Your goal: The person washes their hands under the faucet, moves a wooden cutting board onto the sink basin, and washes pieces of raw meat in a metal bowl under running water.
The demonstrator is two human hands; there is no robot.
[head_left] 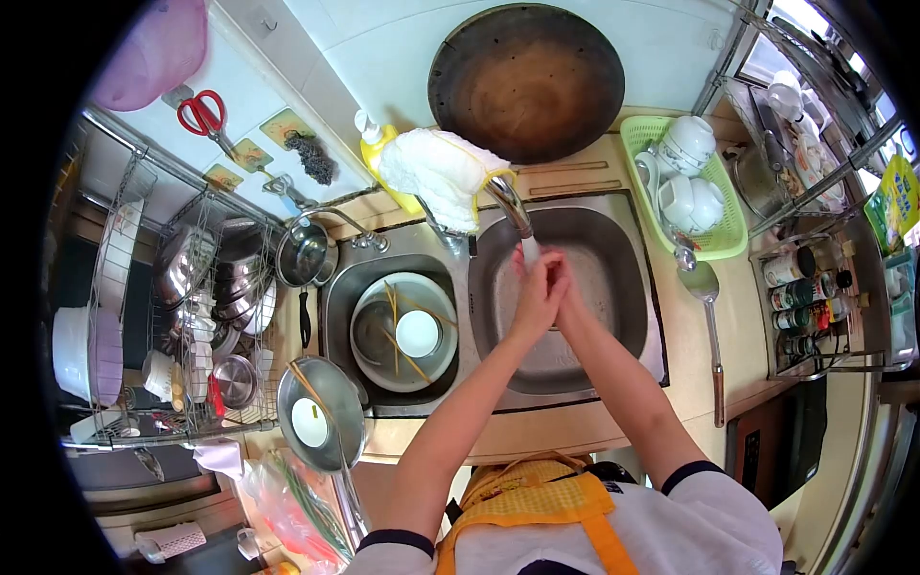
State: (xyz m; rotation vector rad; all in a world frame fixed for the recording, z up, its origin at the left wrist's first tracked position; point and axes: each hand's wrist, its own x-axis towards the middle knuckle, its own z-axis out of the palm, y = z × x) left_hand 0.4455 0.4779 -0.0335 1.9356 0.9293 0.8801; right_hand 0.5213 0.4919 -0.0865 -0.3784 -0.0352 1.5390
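Note:
My left hand (534,292) and my right hand (563,280) are pressed together, fingers up, over the right sink basin (613,278). They sit directly under the spout of the steel tap (508,203), where a thin stream of water falls onto them. Neither hand holds anything. A white cloth (439,174) is draped over the tap's base just behind the hands.
The left basin (337,297) holds a metal bowl with a small white bowl and chopsticks. A pan with a white dish (321,407) sits at its front. Green basket of white cups (682,187) and a ladle (707,316) on the right counter. Large wok (525,79) behind; dish rack (192,316) left.

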